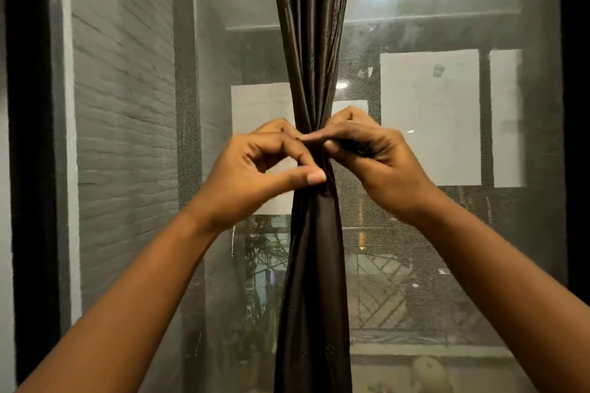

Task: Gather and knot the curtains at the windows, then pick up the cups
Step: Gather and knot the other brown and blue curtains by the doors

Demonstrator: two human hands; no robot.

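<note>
Head camera view: a person is standing close to a window covered by a fine mesh screen (127, 137), and both forearms are reaching up and forward into the middle of the picture. A dark brown curtain (314, 281) is hanging straight down the centre, already bunched into one narrow rope of folds, wider at the top and at the bottom, and pinched tightest where the hands are meeting.

The left hand (252, 169) is sitting just left of the gathered cloth, its fingers (314, 176) curled, with the thumb tip pressing against the side of the bundle and the index finger bending over toward the cloth. The right hand (370, 150) is sitting just right of it, its fingers curled and pinching a small fold of the fabric at the waist of the bundle. Both hands are touching the curtain and nearly touching each other.

The step appears to be tightening or tucking the knot. To do it well, the right hand probably needs to be keeping its pinch firm while the left is holding the bundle narrow, since this shiny cloth looks slippery and may be sliding loose.

Outside, lit panels and a fence are showing through the mesh. No cups are clearly in view; a pale blurred shape (424, 373) at the bottom edge cannot be identified.
</note>
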